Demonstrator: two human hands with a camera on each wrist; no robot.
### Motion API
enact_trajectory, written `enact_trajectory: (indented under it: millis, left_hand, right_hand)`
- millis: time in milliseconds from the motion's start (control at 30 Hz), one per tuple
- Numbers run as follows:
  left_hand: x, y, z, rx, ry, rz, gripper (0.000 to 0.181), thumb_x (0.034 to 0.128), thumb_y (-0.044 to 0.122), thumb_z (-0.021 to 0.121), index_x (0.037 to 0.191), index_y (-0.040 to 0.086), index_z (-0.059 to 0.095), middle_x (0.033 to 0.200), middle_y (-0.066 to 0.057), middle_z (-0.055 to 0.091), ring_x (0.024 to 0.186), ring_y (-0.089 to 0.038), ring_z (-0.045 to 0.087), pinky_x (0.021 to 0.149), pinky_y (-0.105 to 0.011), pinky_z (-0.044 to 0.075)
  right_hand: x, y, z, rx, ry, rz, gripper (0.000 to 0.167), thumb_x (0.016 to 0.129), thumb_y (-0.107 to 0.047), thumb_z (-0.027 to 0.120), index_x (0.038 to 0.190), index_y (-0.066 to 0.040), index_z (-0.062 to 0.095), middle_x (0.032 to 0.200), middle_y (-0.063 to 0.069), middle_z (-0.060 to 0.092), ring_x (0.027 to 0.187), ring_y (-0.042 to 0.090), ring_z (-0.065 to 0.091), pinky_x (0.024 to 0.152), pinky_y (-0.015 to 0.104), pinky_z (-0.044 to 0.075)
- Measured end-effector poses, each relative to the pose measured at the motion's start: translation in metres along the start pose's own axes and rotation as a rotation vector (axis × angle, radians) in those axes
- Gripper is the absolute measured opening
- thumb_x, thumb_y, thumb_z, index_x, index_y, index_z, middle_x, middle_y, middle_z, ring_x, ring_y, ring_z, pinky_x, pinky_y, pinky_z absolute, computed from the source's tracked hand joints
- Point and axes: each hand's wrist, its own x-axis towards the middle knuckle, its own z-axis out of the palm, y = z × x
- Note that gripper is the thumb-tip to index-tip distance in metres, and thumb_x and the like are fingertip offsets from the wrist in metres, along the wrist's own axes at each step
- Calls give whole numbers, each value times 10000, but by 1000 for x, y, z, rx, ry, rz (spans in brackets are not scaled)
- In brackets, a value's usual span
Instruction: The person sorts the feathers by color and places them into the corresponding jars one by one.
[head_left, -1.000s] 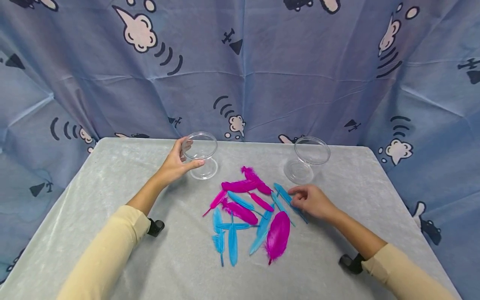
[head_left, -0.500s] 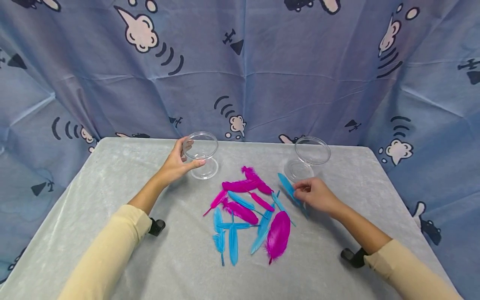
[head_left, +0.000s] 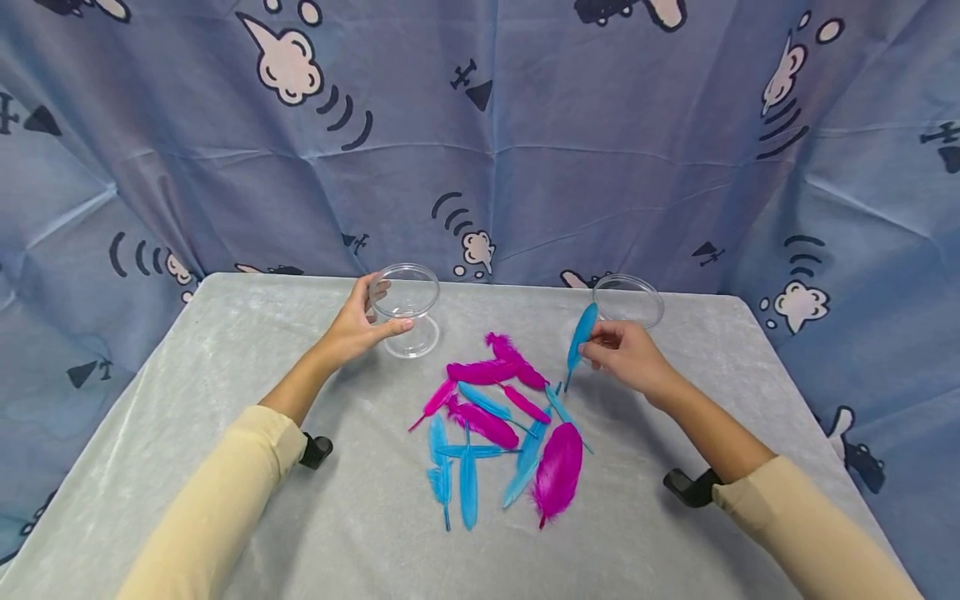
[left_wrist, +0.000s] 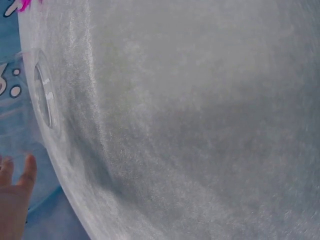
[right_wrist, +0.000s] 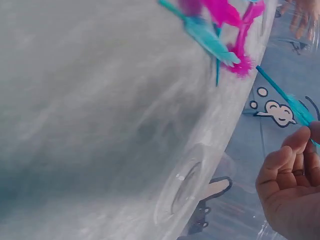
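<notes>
My left hand (head_left: 352, 329) holds a clear plastic cup (head_left: 420, 321) by its side, thumb in front and fingers behind. The left wrist view catches part of that hand (left_wrist: 17, 200) and the cup's round base (left_wrist: 45, 95) on the table. Pinched in my right hand (head_left: 630, 358) is a blue feather (head_left: 581, 335), raised off the table with its quill pointing down. A second clear cup (head_left: 645, 307) stands just behind the right hand, which hides its lower part. Pink feathers (head_left: 558, 471) and blue feathers (head_left: 468, 487) lie loosely spread between the arms, some overlapping.
A pale grey cloth covers the table (head_left: 360, 517). Behind it hangs a blue patterned curtain (head_left: 525, 208), close to the table's back edge. Both cups stand near that edge, one on each side of the feathers.
My right hand has picked up the blue feather from the right side of the pile and carried it up and back towards the right cup. The left hand stays on its cup.
</notes>
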Motion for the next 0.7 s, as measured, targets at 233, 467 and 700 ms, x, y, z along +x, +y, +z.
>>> enact_trajectory:
  millis: [233,467,700]
  left_hand:
    - [2,-3,2,20,2,1,983,867,275,790,1572,93,129,1594,-140,294,1484,-288,243,1141,-558,285]
    - [-1,2,1,9,-5,-5,970,879,258,778,1574,99,121,1603,-149,275,1491,-292,225,1142,-581,267]
    - [-15,36,0,-10,-22,-21,908,898,139,736,1552,2,120,1589,-247,247,1486,-363,208,1140,-598,258]
  right_hand:
    - [11,-13,0,32,31,4,258,970,-169,653,1102,53,652,807,86,642,728,177,594,632,281,509]
    - [25,-29,4,69,64,-14,245,977,-170,638,1083,51,640,822,87,648,729,148,608,675,268,528]
    - [43,-47,9,110,94,-43,246,969,-171,651,1085,46,645,813,11,648,753,166,628,703,281,546]
